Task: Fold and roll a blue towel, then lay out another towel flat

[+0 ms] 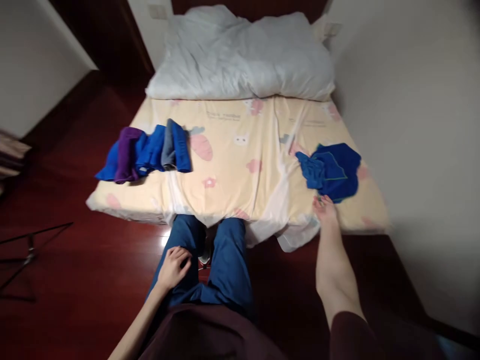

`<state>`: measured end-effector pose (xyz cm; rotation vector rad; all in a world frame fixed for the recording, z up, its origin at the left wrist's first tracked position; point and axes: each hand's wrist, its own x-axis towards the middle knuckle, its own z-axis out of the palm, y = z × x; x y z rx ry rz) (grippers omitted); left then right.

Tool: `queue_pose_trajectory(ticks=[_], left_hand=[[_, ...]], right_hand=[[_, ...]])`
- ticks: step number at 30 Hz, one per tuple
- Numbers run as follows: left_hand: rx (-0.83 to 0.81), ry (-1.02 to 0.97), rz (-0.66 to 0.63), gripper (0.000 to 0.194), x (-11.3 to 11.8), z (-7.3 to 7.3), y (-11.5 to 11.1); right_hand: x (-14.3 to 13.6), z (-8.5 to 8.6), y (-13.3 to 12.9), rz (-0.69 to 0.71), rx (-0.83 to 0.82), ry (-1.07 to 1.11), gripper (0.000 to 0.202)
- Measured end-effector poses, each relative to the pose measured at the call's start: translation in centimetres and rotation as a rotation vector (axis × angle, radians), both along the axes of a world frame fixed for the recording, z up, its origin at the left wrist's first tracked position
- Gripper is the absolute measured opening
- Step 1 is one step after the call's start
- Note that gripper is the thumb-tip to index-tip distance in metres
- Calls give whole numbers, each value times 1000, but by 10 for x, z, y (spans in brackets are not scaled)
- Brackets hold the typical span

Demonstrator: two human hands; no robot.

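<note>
At the right of the bed lies a crumpled blue towel (339, 170) with a thin green edge, and a lighter blue bunched part (311, 170) sits at its left. My right hand (324, 207) reaches to the towel's near edge, with thumb and fingertips closed at the green hem. Loosely bent, the fingers of my left hand (174, 267) rest on my left thigh and hold nothing. Over on the bed's left side, several rolled or folded towels stand in a row: blue ones (152, 147), a purple one (128, 155) and a grey one (169, 145).
The bed (225, 185) has a yellow printed sheet, with a loose white edge (296, 237) hanging at the front. A bulky white quilt (240, 57) lies at the head end. Walls flank the room, and thin black stand legs (30, 250) rest on the floor at left.
</note>
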<state>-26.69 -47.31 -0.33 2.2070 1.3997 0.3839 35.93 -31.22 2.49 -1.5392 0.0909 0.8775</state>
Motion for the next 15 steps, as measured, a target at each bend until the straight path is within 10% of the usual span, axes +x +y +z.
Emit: queue_pose_trajectory(ticks=[15], left_hand=[[-6,0,45,21,-3,3,-26]], right_hand=[[9,8,-4,-52,46,-168,24]])
